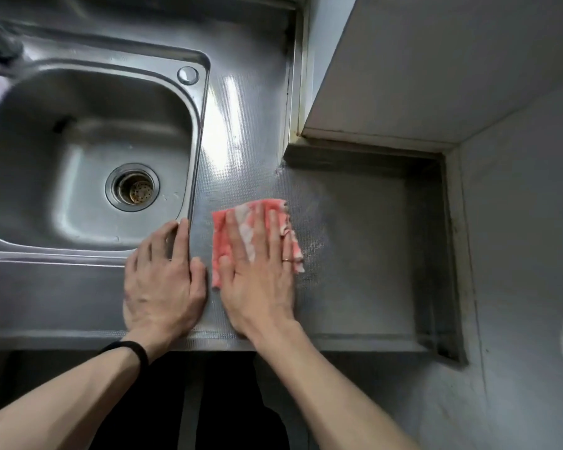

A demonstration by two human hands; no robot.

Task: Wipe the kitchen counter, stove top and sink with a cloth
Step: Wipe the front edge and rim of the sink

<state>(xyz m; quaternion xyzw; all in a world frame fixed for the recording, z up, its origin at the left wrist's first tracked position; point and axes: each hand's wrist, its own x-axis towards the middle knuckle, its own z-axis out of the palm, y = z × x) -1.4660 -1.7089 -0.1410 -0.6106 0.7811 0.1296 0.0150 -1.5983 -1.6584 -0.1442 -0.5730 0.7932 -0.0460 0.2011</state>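
Observation:
A pink and white cloth [221, 235] lies flat on the textured steel counter [355, 241], just right of the sink. My right hand [257, 277] presses down on the cloth with flat, spread fingers; a ring shows on one finger. My left hand [163, 280] rests flat and empty on the counter, fingertips touching the front right corner of the sink rim. The steel sink [192, 177] fills the left side, with a round drain strainer [132, 186] in its basin. No stove top is in view.
A grey wall pillar [403, 76] juts over the counter at the back right. The counter ends in a raised lip [449, 254] on the right, against a grey wall. A tap base [0, 47] stands at the far left. The counter's front edge runs under my wrists.

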